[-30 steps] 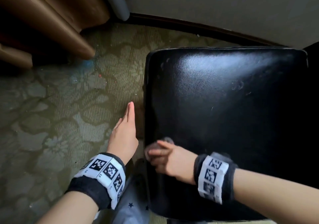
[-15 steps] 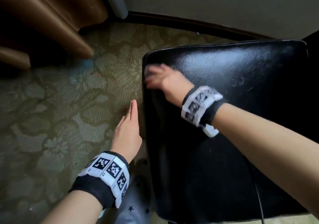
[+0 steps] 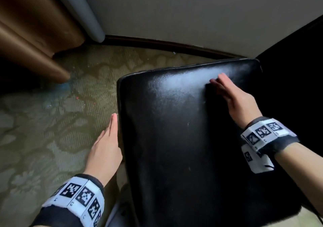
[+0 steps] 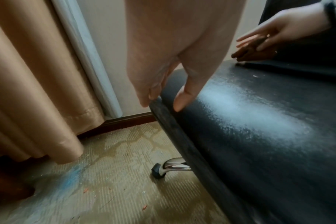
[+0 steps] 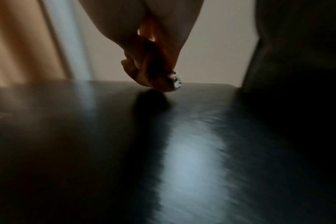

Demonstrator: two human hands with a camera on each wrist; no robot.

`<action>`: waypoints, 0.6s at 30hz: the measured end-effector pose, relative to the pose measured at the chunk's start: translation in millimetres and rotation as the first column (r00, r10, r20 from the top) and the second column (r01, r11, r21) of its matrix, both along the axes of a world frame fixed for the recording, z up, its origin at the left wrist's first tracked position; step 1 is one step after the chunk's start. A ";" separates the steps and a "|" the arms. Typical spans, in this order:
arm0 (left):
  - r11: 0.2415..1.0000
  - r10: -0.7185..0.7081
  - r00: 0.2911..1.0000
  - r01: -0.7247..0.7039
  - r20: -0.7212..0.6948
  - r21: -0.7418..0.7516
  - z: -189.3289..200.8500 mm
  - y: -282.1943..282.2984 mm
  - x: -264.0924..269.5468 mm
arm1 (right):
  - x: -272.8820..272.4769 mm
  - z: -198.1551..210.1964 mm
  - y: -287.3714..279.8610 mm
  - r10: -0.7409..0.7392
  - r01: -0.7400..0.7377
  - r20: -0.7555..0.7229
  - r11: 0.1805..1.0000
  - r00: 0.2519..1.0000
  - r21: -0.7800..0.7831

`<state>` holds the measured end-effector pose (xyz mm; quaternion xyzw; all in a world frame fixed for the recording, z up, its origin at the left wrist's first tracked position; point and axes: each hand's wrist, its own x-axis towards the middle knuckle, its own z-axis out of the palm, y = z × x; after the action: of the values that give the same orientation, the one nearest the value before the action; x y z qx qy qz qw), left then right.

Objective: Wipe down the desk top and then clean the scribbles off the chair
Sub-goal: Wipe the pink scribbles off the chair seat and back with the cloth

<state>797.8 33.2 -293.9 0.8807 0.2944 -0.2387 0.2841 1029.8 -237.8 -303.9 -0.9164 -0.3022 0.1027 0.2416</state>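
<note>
A glossy black chair seat (image 3: 174, 130) fills the middle of the head view, with a pale sheen across its far half. My left hand (image 3: 113, 121) lies along the seat's left edge with straight fingers; in the left wrist view the left hand (image 4: 163, 101) has its thumb on top of the seat (image 4: 259, 136). My right hand (image 3: 222, 85) presses on the far right part of the seat. In the blurred right wrist view the right hand (image 5: 155, 72) curls round a small grey-white wad (image 5: 177, 81) that touches the seat (image 5: 182, 151).
The chair's black back (image 3: 297, 60) rises at the right. A tan curtain (image 3: 35, 43) and a pale sheer (image 3: 83, 11) hang at the left, above the dark skirting board (image 3: 157, 43). Patterned carpet (image 3: 52, 121) bears crumbs. A chrome leg with a caster (image 4: 169, 166) juts out under the seat.
My right hand swept from the seat's near left corner up to the far left, then across to the far right. The left hand stayed on the left edge.
</note>
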 end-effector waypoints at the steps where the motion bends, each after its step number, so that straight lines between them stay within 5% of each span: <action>1: 1.000 -0.019 1.000 0.019 0.022 -0.007 1.7 -3.2 5.8 | 4.6 -7.6 -11.8 -0.078 0.078 0.013 0.995 0.997 -0.059; 4: 0.995 -0.097 0.991 0.098 0.097 -0.005 4.1 -10.1 28.1 | -12.0 -27.1 -14.4 -0.065 0.066 0.013 0.995 0.998 -0.074; 9: 0.947 -0.317 0.923 0.294 0.217 0.132 6.1 -1.4 88.8 | -102.0 -27.5 -4.3 0.283 -0.264 -0.176 0.957 0.943 0.123; 12: 0.834 -0.524 0.843 0.479 0.123 0.273 6.4 0.1 130.6 | -148.5 -27.6 -15.3 0.475 -0.446 -0.323 0.880 0.819 0.165; 14: 0.759 -0.595 0.804 0.557 0.011 0.337 3.8 -1.1 152.0 | -168.0 -14.3 -19.0 0.468 -0.468 -0.513 0.873 0.720 0.139; 15: 0.743 -0.597 0.801 0.574 -0.046 0.344 1.6 -0.8 159.2 | -177.2 -13.9 -30.5 0.575 -0.574 -0.385 0.808 0.722 0.133; 16: 0.737 -0.589 0.802 0.583 -0.098 0.341 -1.4 0.2 164.0 | -182.0 -5.7 -38.6 0.598 -0.608 -0.424 0.784 0.680 0.129; 18: 0.737 -0.570 0.801 0.596 -0.183 0.318 -8.4 1.8 165.0 | -188.8 1.6 -54.4 0.533 -0.514 -0.433 0.841 0.727 0.170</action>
<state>962.9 35.0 -302.3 0.9556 0.0524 -0.2896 0.0179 841.0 -292.2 -302.3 -0.7372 -0.4833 0.3764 0.2851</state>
